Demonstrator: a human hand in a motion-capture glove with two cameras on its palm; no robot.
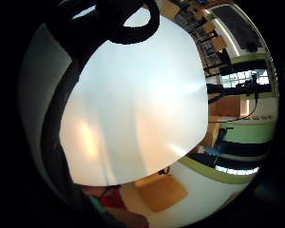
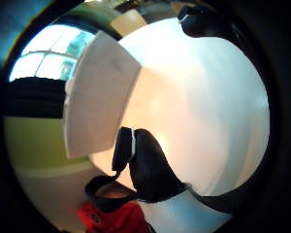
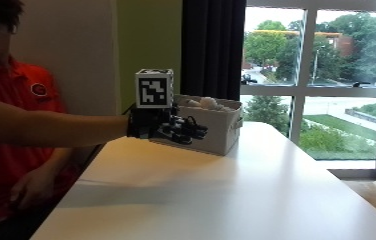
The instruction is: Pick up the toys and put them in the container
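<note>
hand: gloved right hand (image 3: 169,126) held out above the table (image 3: 241,190), just in front of the bin (image 3: 216,135), which stands on the table's far left part, close to the window. Fingers point toward the bin, loosely bent; nothing seen between them. Both palm views agree: only bare tabletop and the bin's wall under the palm, no toy.

why there: judged, not seen — the hand is level with the bin's upper part, beside its near wall, a position that fits either end of a drop. Cannot tell which.

bin: white, box-shaped, fabric-looking walls, small handle hole on its right side. In the thumb-side palm view its pale wall (image 2: 99,97) stands close by the hand.

toys: pale, rounded shapes (image 3: 204,103) show over the bin's rim, so at least some are inside. Number and kind too small to tell. No toy visible on the table.

progress: judged near done, since no toy is seen lying out.

other hand: bare, low by the person's lap, idle.
</note>
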